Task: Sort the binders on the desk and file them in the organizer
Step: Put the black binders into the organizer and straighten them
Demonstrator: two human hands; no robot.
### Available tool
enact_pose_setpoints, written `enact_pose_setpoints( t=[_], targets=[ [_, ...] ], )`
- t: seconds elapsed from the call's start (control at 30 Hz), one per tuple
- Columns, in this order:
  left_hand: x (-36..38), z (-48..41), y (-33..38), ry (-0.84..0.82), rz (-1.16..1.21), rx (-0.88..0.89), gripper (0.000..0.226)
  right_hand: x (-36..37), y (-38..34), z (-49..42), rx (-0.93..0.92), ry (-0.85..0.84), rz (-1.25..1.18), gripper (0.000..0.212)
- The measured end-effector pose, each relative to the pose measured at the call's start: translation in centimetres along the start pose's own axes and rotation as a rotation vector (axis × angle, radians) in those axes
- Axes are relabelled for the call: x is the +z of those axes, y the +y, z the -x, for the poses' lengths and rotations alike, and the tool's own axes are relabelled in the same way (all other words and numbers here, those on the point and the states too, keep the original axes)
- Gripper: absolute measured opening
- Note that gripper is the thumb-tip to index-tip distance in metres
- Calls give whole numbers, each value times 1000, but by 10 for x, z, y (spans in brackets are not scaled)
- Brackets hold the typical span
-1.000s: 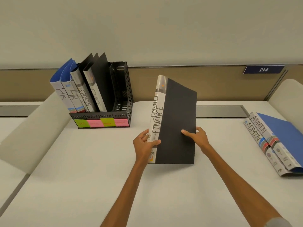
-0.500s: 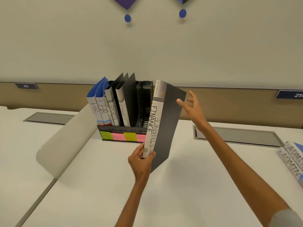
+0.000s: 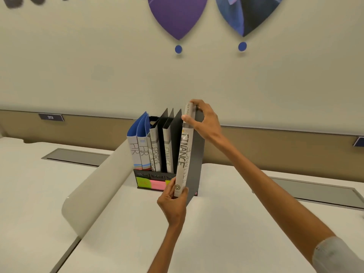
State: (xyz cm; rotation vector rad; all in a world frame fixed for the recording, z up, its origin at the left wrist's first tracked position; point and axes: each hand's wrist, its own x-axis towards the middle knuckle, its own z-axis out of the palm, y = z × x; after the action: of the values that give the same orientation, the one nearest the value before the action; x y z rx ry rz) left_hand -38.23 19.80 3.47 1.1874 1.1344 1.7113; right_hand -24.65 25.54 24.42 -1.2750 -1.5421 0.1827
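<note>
The left hand point(image 3: 173, 203) pinches the foot of the held FINANCE binder point(image 3: 184, 154), fingers curled round its white spine. The right hand point(image 3: 204, 120) clamps the top corner. The binder is black-covered and nearly upright, just in front of the black organizer point(image 3: 144, 173), hiding its right end. To the left of the grip stand a filed FINANCE binder point(image 3: 168, 152), a SPORTS binder point(image 3: 155, 152) and two blue HR binders point(image 3: 137, 150).

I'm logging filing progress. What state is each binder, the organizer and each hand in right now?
Held FINANCE binder: closed, upright, in front of the organizer, not yet filed.
Left hand: grips its spine's bottom end.
Right hand: grips its top.
HR binders: two, filed upright, leftmost.
SPORTS binder: filed upright.
Filed FINANCE binder: upright, right of SPORTS.
Organizer: standing, holds four binders.
</note>
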Motion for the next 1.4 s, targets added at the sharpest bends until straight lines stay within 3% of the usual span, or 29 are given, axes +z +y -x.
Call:
enact_pose_setpoints(
  t=[0.27, 0.5, 0.8, 1.07, 1.4],
  targets=[
    [4, -48, 11, 2, 48, 118, 56, 26, -40, -34, -99, 108, -47, 44],
    [3, -83, 4, -21, 35, 193, 58, 54, -59, -42, -303, 202, -34, 40],
    [5, -127, -28, -221, -356, 316, 60, 71, -25, -39, -313, 183, -120, 36],
    [5, -120, -46, -205, -453, 348, 56, 75, 3, -38, -269, 197, -159, 35],
    [11, -97, -44, -122, -401, 301, 61, 62, 6, -41, -202, 145, -260, 37]
  ],
)
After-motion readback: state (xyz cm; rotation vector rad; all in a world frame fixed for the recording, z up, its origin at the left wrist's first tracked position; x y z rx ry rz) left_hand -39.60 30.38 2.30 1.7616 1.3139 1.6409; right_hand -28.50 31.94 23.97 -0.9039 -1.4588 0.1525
